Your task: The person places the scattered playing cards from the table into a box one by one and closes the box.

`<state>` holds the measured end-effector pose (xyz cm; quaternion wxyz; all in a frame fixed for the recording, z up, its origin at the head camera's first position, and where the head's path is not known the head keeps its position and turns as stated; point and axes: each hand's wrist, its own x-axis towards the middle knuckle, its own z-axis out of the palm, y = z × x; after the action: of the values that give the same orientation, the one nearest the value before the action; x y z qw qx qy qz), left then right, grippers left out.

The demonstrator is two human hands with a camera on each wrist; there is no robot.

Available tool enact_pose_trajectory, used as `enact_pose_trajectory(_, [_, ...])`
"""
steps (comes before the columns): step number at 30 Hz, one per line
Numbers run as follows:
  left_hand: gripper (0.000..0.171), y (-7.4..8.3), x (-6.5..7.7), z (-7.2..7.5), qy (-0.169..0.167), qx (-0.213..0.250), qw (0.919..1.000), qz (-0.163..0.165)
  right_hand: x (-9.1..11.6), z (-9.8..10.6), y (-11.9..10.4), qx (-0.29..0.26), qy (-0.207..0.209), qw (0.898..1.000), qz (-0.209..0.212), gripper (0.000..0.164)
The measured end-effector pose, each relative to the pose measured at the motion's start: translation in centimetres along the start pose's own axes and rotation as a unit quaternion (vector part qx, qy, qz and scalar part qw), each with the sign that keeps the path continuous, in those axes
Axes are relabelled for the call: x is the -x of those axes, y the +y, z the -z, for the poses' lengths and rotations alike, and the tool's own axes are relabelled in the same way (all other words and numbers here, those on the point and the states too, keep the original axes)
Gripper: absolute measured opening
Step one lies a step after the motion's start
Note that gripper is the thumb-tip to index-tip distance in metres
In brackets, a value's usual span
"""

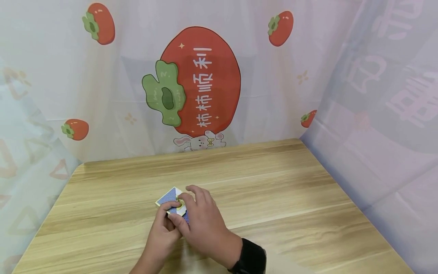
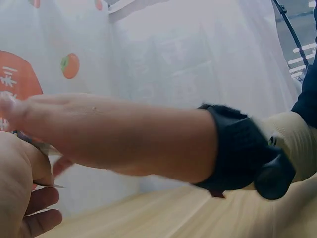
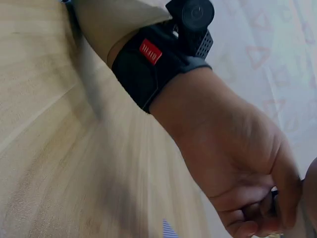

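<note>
A small bunch of playing cards (image 1: 167, 196) with blue patterned backs and pale edges is held over the middle front of the table. Among them, one card's white face with a yellow print shows. My left hand (image 1: 161, 236) grips the cards from below, its thumb lying across the top. From the right, my right hand (image 1: 209, 222) reaches over them, its thumb and curled fingers pinching the cards. Much of the bunch is hidden behind the fingers. In the right wrist view, a blue-striped card corner (image 3: 169, 230) shows below the curled fingers.
Beneath the hands lies a wood-grain table (image 1: 273, 190). White cloth with a large persimmon print (image 1: 219, 83) hangs behind it, and more cloth hangs on both sides. A black wristband (image 1: 251, 257) with a camera is on the right wrist.
</note>
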<state>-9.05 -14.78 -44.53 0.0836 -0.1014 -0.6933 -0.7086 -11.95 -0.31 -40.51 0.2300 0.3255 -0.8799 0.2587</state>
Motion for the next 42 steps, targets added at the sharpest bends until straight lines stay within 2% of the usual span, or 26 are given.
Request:
enact_pose_trajectory(3, [0.050,-0.2,0.3,-0.2,-0.031,-0.002,0.9993,0.023,-0.5,-0.8,0.4,-0.011,0.038,0.998,0.039,0.038])
enact_pose_trajectory(5, [0.051,-0.2,0.4,-0.3,-0.038,-0.006,0.9982,0.046,-0.8,-1.2,0.6,-0.021,0.048,0.997,0.054,0.036])
enact_pose_trajectory(7, [0.051,-0.1,0.6,-0.4,-0.034,-0.012,0.9967,0.073,-0.9,-1.4,0.7,-0.030,0.045,0.997,0.060,0.036])
enact_pose_trajectory(10, [0.051,0.0,0.5,-0.2,-0.018,-0.028,0.9968,0.073,-1.2,-1.4,0.8,-0.058,0.028,0.996,0.055,0.037])
enact_pose_trajectory(13, [0.049,0.1,0.1,0.2,-0.007,-0.032,0.9983,0.048,-1.5,-1.1,1.2,-0.107,0.013,0.994,0.026,0.033])
enact_pose_trajectory(16, [0.052,0.3,-0.7,1.2,0.020,-0.012,0.9991,0.034,-1.6,-0.8,1.9,-0.156,-0.014,0.987,-0.032,0.032])
enact_pose_trajectory(18, [0.054,0.6,-1.1,2.0,0.038,0.010,0.9986,0.036,-1.4,-1.0,2.6,-0.165,-0.051,0.982,-0.072,0.032])
enact_pose_trajectory(20, [0.056,1.1,-1.3,2.9,0.057,0.017,0.9971,0.047,-1.1,-1.4,3.3,-0.144,-0.110,0.979,-0.093,0.031])
enact_pose_trajectory(22, [0.056,1.3,-1.4,3.5,0.066,0.018,0.9963,0.052,-0.8,-2.3,4.0,-0.100,-0.172,0.977,-0.072,0.027])
enact_pose_trajectory(25, [0.056,1.5,-1.4,3.8,0.065,0.027,0.9964,0.047,0.0,-3.4,4.8,-0.031,-0.253,0.966,0.029,0.031])
enact_pose_trajectory(28, [0.056,1.4,-1.4,3.8,0.058,0.029,0.9971,0.041,0.8,-4.4,5.0,0.007,-0.304,0.945,0.123,0.041])
enact_pose_trajectory(30, [0.057,1.3,-1.4,3.7,0.053,0.025,0.9974,0.042,1.3,-4.8,4.8,0.012,-0.338,0.929,0.150,0.046])
enact_pose_trajectory(32, [0.058,1.3,-1.3,3.6,0.049,0.022,0.9974,0.047,1.8,-5.2,4.5,0.018,-0.367,0.917,0.159,0.049])
enact_pose_trajectory(34, [0.058,1.3,-1.3,3.5,0.047,0.020,0.9973,0.053,2.2,-5.4,4.1,0.027,-0.384,0.908,0.163,0.050])
enact_pose_trajectory(36, [0.058,1.3,-1.3,3.5,0.046,0.019,0.9971,0.057,2.4,-5.7,3.8,0.046,-0.388,0.905,0.170,0.051])
enact_pose_trajectory(38, [0.057,1.3,-1.3,3.4,0.046,0.020,0.9972,0.056,2.5,-5.8,3.5,0.067,-0.377,0.906,0.178,0.051])
enact_pose_trajectory(42, [0.056,1.0,-1.2,3.3,0.047,0.028,0.9978,0.038,2.5,-5.9,3.5,0.121,-0.337,0.916,0.181,0.052])
